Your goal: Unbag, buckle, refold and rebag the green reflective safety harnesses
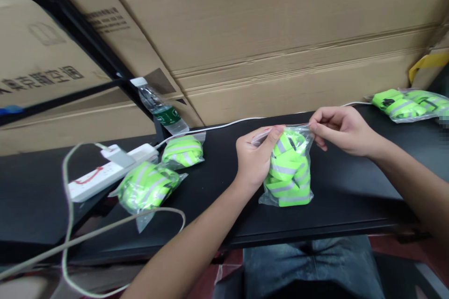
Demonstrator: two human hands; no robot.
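A clear plastic bag (289, 168) stuffed with folded neon-yellow reflective strapping hangs or stands just above the black table (217, 196). The top edge of the bag is pinched at its left corner by my left hand (256, 154), thumb on the near side. At the opposite corner, the thumb and forefinger of my right hand (340, 131) grip the same edge, its other fingers curled. The bag's mouth looks stretched straight between both hands. Whether its seal is closed cannot be made out.
Two similar filled bags, a nearer one (149, 187) and a farther one (184, 151), lie left beside a white power strip (112, 173) with a looping cable (66, 196). A water bottle (163, 110) leans near cardboard boxes (280, 32). More bagged strapping (410, 104) lies at right.
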